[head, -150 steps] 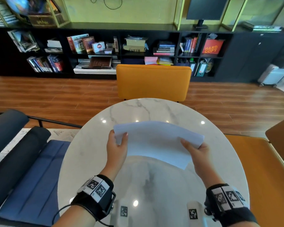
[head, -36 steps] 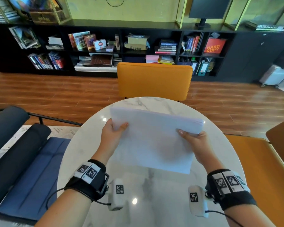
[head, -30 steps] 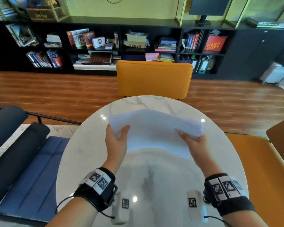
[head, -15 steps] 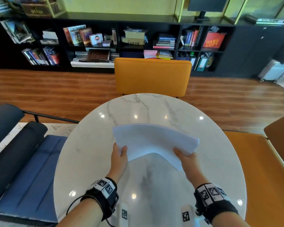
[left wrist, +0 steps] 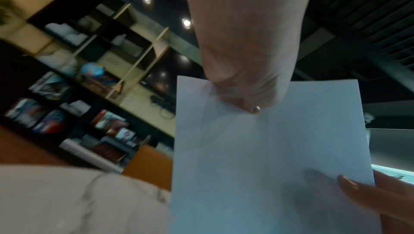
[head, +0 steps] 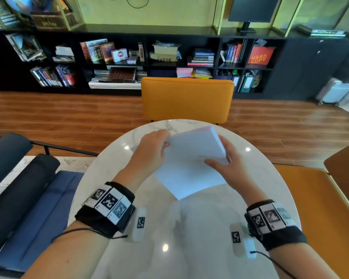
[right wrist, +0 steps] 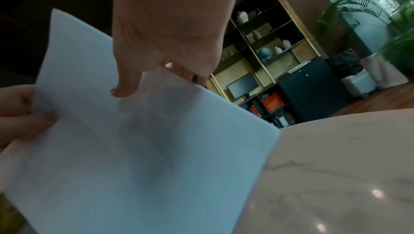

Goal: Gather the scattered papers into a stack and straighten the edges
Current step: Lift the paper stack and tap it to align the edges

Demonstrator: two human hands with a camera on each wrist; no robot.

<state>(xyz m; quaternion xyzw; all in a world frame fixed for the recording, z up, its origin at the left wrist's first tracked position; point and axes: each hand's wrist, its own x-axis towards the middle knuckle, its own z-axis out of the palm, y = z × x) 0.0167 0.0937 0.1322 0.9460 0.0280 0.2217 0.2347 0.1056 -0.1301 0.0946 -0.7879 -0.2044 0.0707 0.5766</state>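
Note:
A stack of white papers stands tilted over the round marble table, its lower corner pointing at me. My left hand grips the stack's upper left corner, thumb on the near face. My right hand holds the right edge, thumb across the near face and fingers behind. In the left wrist view my left thumb pinches the top of the papers. In the right wrist view my right thumb presses the papers, with the fingers behind the edge.
An orange chair stands at the table's far side, another orange seat at the right. A blue and black seat is at the left. Black bookshelves line the far wall.
The stack has turned from a wide, sagging hold to a steeper, narrower one, corner down, farther from me. Both hands have shifted along its edges, still gripping it.

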